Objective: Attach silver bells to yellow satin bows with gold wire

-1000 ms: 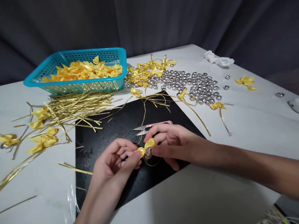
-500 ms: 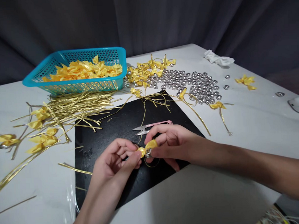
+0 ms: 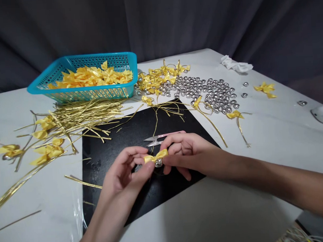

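Note:
Between my hands, over the black mat [image 3: 109, 151], is a yellow ribbon bow [image 3: 161, 154] with a silver bell [image 3: 158, 163] hanging at its middle. My left hand [image 3: 126, 172] pinches the bow's left side between thumb and fingers. On the other side, my right hand [image 3: 185, 154] grips the bow's right loop beside the bell, thumb in front. Just beyond my fingers lie thread snips [image 3: 157, 138] with pink handles, partly covered by my right hand.
Yellow bows fill a blue basket [image 3: 82, 88] at the back left. Gold cords [image 3: 88, 111] lie in a heap before it. Many silver bells [image 3: 216, 92] are spread at the back, near finished-looking bows [image 3: 162, 76]. A crumpled white tissue [image 3: 236, 64] rests at the far right.
The bow has turned so that both loops and the bell face me more plainly. My left fingers have shifted slightly on it; the gold loop under it is harder to see.

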Motion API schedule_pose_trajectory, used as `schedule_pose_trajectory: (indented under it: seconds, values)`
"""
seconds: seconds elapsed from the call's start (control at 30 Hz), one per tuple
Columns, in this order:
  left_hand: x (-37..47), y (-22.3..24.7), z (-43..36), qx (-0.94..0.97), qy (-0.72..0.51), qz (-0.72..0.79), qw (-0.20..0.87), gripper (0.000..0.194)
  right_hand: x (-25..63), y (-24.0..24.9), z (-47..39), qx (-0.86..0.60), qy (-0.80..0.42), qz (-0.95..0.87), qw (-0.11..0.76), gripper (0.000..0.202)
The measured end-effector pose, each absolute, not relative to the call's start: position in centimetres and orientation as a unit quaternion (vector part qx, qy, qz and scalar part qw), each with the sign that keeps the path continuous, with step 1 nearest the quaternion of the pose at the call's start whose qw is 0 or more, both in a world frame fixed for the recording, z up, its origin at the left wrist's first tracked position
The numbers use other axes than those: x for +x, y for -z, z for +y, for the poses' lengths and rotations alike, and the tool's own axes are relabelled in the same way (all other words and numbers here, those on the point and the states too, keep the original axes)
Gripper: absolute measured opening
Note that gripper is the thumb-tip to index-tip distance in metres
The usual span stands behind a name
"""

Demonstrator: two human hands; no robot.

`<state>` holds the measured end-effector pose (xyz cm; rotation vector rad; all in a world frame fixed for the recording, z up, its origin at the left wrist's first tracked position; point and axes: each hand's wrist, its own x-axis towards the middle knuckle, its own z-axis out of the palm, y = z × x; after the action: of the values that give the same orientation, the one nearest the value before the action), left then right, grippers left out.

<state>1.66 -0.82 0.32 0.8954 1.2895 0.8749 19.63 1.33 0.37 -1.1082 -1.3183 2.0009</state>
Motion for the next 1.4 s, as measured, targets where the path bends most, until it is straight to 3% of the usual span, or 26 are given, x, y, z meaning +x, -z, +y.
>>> schedule_pose_trajectory:
  seconds: [0.1, 0.3, 0.57, 0.7, 1.1, 1.4]
  values:
    - [1.95, -0.25, -0.90, 0.411, -0.371, 0.544, 0.631, 0.033, 19.65, -0.31, 1.36, -0.411, -0.736, -0.477, 0.250, 0.031]
    - [1.46, -0.51, -0.06, 0.410, -0.298, 0.533, 0.677, 0.010, 19.66, -0.20, 1.37, -0.432, -0.726, -0.455, 0.282, 0.024]
    - [1.02, -0.63, -0.10, 0.384, -0.305, 0.530, 0.692, 0.016, 19.92, -0.23, 1.30, -0.457, -0.695, -0.486, 0.267, 0.038]
    - [1.14, -0.82, -0.18, 0.399, -0.298, 0.528, 0.688, 0.016, 19.92, -0.30, 1.27, -0.440, -0.681, -0.537, 0.235, 0.028]
    - [1.29, -0.31, -0.29, 0.425, -0.326, 0.533, 0.655, 0.025, 19.65, 0.08, 1.55, -0.492, -0.640, -0.487, 0.334, 0.028]
    - [1.48, -0.23, -0.34, 0.455, -0.311, 0.534, 0.641, 0.022, 19.64, -0.13, 1.49, -0.494, -0.635, -0.489, 0.337, 0.025]
